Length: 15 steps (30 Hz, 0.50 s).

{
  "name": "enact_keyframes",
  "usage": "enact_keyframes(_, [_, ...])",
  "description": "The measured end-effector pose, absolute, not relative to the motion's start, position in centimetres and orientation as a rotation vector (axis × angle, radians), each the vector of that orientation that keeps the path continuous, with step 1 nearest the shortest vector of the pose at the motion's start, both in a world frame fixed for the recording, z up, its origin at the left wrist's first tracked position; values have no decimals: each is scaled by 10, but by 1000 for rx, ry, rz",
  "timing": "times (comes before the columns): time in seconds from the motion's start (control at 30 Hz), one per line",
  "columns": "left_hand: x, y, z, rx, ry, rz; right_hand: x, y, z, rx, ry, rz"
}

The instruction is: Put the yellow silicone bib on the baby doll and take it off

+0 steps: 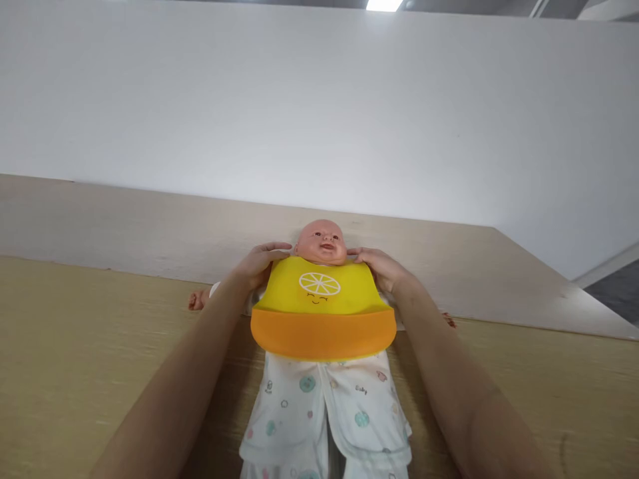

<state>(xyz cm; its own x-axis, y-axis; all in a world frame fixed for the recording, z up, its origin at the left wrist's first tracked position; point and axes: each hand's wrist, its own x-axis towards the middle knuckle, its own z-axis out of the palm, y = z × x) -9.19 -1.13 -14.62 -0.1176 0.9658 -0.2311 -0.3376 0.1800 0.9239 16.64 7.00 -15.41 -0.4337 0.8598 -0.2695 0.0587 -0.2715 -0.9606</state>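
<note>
A baby doll (319, 241) lies on its back with its head toward the wall. Across its chest is a yellow silicone bib (284, 286) with a white citrus-slice print, a small smiling face and an orange catch pocket along the bottom. My left hand (260, 263) grips the bib's upper edge on the left of the doll's neck. On the opposite side, my right hand (380, 265) pinches the other upper edge, its fingers close to the neck. The bib's neck straps are hidden. White printed clothing (299, 392) covers the doll's body and legs.
The doll lies on a wood-toned table (100, 372). Behind it runs a paler board-like strip (124, 219), with a plain white wall (249, 113) beyond. The doll's hands (198, 299) stick out past my forearms on both sides.
</note>
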Motion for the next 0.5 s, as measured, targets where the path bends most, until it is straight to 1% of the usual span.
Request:
enact_keyframes(0.3, [-92, -11, -150, 895, 1485, 1217, 162, 70, -157, -1266, -1399, 1606])
enact_keyframes(0.5, [-90, -12, -147, 980, 1686, 1198, 157, 52, -147, -1339, -1448, 1351])
